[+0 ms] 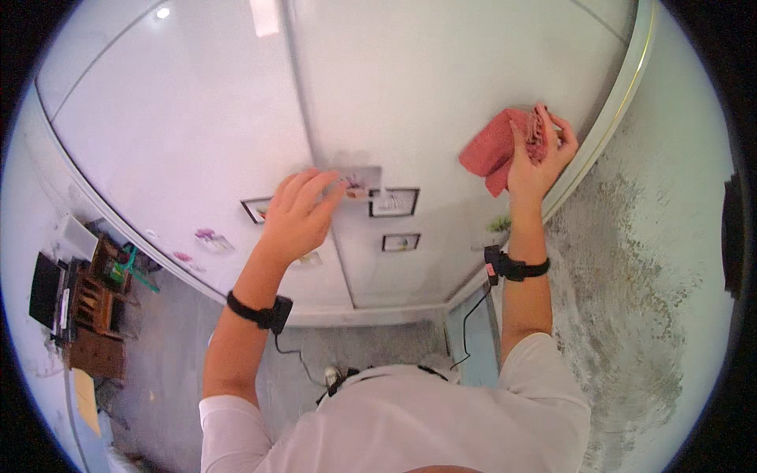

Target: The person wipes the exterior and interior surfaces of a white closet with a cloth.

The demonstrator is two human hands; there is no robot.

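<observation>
A large white panel (384,88), split by a dark vertical seam and printed with framed pictures and flowers, stands before me. My right hand (535,159) grips a folded red cloth (491,148) near the panel's right edge, with the cloth against the surface. My left hand (304,210) is near the seam, palm toward the panel and fingers bent; I cannot tell whether its fingertips touch. Beside its fingers is a printed potted plant (358,182). It holds nothing that I can see. Each wrist wears a black strap with a small box and a cable.
Right of the panel is a grey-white wall (627,284) with stained, flaking patches. At the lower left, a black television (46,290) and brown wooden furniture (97,307) stand beyond the panel's edge. Grey floor (177,355) shows below, and a light blue surface (473,343) at the lower right.
</observation>
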